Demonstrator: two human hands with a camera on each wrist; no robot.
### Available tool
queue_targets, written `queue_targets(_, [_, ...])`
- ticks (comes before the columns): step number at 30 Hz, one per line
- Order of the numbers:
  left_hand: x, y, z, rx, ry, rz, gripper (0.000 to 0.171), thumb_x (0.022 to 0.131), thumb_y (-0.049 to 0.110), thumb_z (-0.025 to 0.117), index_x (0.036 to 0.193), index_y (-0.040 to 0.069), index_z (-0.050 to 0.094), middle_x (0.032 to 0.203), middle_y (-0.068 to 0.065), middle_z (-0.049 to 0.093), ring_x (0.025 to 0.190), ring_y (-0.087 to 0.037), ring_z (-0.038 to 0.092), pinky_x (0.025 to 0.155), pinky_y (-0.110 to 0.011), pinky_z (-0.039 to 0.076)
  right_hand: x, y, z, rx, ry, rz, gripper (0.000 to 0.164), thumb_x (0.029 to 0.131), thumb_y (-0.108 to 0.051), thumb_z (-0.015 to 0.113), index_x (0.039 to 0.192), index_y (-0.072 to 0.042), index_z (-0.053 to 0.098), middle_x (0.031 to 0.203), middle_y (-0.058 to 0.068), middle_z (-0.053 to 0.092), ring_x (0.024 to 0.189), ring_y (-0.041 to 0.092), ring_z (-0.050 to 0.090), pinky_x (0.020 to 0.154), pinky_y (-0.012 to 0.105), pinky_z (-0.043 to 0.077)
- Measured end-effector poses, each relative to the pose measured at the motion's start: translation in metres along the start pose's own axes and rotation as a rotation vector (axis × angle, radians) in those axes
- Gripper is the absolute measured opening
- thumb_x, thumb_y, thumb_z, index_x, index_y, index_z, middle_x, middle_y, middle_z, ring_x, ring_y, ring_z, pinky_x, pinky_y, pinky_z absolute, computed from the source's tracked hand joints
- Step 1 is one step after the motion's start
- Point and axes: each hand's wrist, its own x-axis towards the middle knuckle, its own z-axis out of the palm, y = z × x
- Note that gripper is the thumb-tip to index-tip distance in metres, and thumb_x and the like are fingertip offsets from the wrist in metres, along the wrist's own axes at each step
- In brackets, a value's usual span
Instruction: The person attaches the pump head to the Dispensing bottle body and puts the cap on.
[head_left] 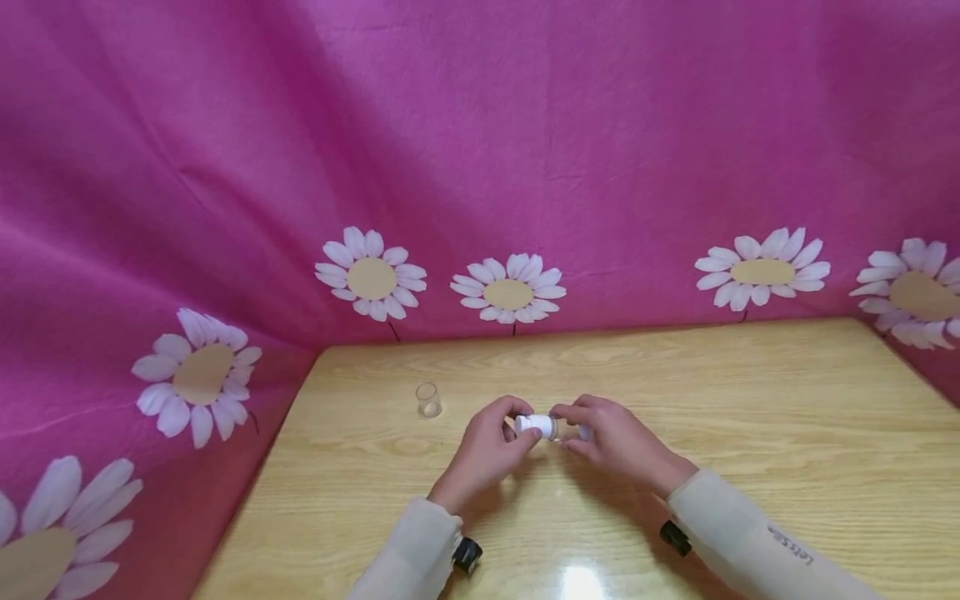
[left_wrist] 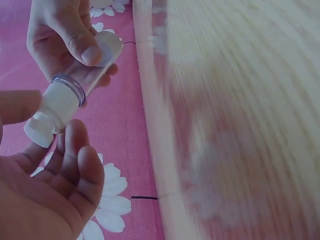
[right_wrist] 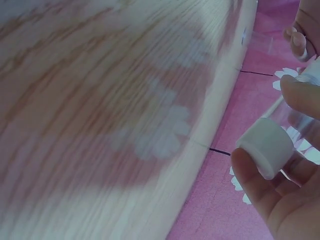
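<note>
A small bottle lies sideways between the two hands: a white pump head [left_wrist: 59,104] with a shiny ring, a clear tubular body [left_wrist: 89,75] and a white base [right_wrist: 266,147]. Thumb and forefinger of my left hand [head_left: 486,443] pinch the white pump head. My right hand [head_left: 618,437] grips the clear body near its base, fingers covering part of it. In the left wrist view, head and body meet in line at the ring; whether they are fastened I cannot tell. Left of the hands, a clear open-topped cup [head_left: 429,402] stands on the wooden table [head_left: 750,400].
Behind the table and at its sides hangs a pink cloth [head_left: 570,125] printed with white daisies. Each sleeve has a black wrist device [head_left: 467,556] at its cuff. Light glares off the table's front part.
</note>
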Motion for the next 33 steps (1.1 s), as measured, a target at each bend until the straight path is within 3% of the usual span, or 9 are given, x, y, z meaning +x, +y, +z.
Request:
queue_targets(6, [-0.0025, -0.0017, 0.0013, 0.038, 0.001, 0.115, 0.021, 0.09, 0.012, 0.069, 0.109, 0.014, 0.061, 0.105, -0.002, 0.059, 0.068, -0.008, 0.048, 0.059, -0.018, 0.043, -0.0016, 0.0017, 0.0021, 0.006, 0.003, -0.026, 0.037, 0.085, -0.014, 0.078, 0.121, -0.012, 0.069, 0.096, 0.005, 0.068, 0.073, 0.011, 0.055, 0.064, 0.02, 0.046])
queue_targets(10, [-0.0033, -0.0038, 0.0026, 0.043, 0.003, 0.138, 0.029, 0.089, 0.009, 0.07, 0.116, 0.01, 0.06, 0.11, -0.006, 0.06, 0.068, -0.007, 0.049, 0.058, -0.018, 0.044, -0.0027, 0.0018, 0.0041, -0.006, 0.016, -0.04, 0.037, 0.084, -0.014, 0.078, 0.12, -0.012, 0.069, 0.096, 0.006, 0.068, 0.073, 0.012, 0.055, 0.064, 0.021, 0.046])
queue_targets(15, [-0.0009, -0.0013, 0.0039, -0.003, 0.017, 0.022, 0.048, 0.094, 0.035, 0.067, 0.134, 0.014, 0.052, 0.126, -0.006, 0.059, 0.073, -0.011, 0.053, 0.06, -0.023, 0.047, -0.0018, 0.0007, 0.0016, 0.007, 0.021, 0.003, 0.039, 0.084, -0.015, 0.078, 0.122, -0.013, 0.069, 0.096, 0.004, 0.067, 0.074, 0.011, 0.053, 0.067, 0.021, 0.048])
queue_targets(19, [0.0021, 0.0012, 0.003, 0.027, 0.076, -0.058, 0.042, 0.096, 0.054, 0.055, 0.113, 0.017, 0.063, 0.105, -0.002, 0.065, 0.07, -0.013, 0.054, 0.06, -0.027, 0.046, -0.001, 0.0002, -0.0018, 0.022, 0.011, 0.028, 0.04, 0.084, -0.016, 0.079, 0.123, -0.014, 0.068, 0.097, 0.003, 0.067, 0.074, 0.01, 0.052, 0.066, 0.02, 0.047])
queue_targets(22, [0.0018, 0.0, 0.0015, 0.051, 0.07, -0.077, 0.04, 0.096, 0.055, 0.055, 0.089, 0.017, 0.065, 0.078, 0.001, 0.061, 0.06, -0.012, 0.052, 0.057, -0.027, 0.044, -0.0007, 0.0, -0.0018, 0.016, 0.001, 0.016, 0.04, 0.085, -0.015, 0.078, 0.124, -0.014, 0.068, 0.099, 0.004, 0.067, 0.075, 0.009, 0.051, 0.066, 0.021, 0.048])
queue_targets(25, [0.0019, -0.0009, 0.0011, 0.048, 0.045, -0.072, 0.038, 0.095, 0.052, 0.059, 0.081, 0.016, 0.063, 0.068, 0.003, 0.056, 0.054, -0.011, 0.051, 0.054, -0.026, 0.043, -0.0002, 0.0002, -0.002, 0.006, -0.005, 0.005, 0.04, 0.085, -0.015, 0.077, 0.124, -0.014, 0.068, 0.1, 0.004, 0.067, 0.076, 0.009, 0.052, 0.068, 0.022, 0.049])
queue_targets(33, [0.0018, -0.0013, -0.0003, 0.054, 0.028, -0.061, 0.027, 0.094, 0.043, 0.064, 0.095, 0.017, 0.066, 0.083, 0.002, 0.061, 0.063, -0.011, 0.053, 0.057, -0.026, 0.047, 0.0017, -0.0016, 0.0, 0.003, -0.018, 0.017, 0.041, 0.085, -0.015, 0.078, 0.124, -0.013, 0.068, 0.101, 0.004, 0.068, 0.076, 0.011, 0.054, 0.069, 0.025, 0.05])
